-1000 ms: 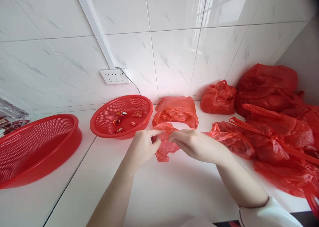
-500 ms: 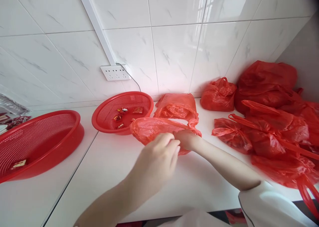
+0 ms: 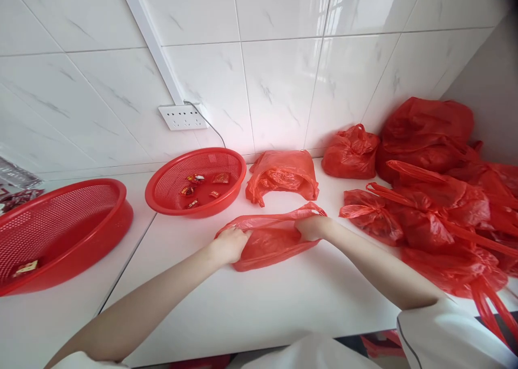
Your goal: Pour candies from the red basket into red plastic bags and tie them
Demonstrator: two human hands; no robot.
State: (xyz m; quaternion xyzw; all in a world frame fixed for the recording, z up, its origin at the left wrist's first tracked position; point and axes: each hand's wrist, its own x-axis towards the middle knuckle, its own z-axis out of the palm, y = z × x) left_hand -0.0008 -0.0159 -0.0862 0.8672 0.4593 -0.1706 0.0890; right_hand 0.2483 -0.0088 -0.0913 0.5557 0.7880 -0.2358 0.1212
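A thin red plastic bag (image 3: 271, 247) lies on the white table between my hands, its mouth spread toward me. My left hand (image 3: 232, 245) is closed on the left edge of the opening. At the right side, my right hand (image 3: 311, 229) grips the bag near its handle, with the fingertips partly hidden inside. No contents can be made out in the bag. Just behind it sits another red plastic bag (image 3: 283, 169), bunched, its mouth facing forward. To the left of that, a round red basket (image 3: 170, 183) holds several small wrapped snacks (image 3: 188, 191).
A larger red basket (image 3: 109, 212) stands at the left with a small packet (image 3: 25, 268) in it. Several filled, tied red bags (image 3: 441, 207) are heaped at the right, one knotted bag (image 3: 350, 153) beside them. A power strip (image 3: 183, 117) is on the tiled wall.
My left hand has moved left and away from my right hand. The bag has come nearer, away from the basket and the bunched bag, and its mouth is now spread wide.
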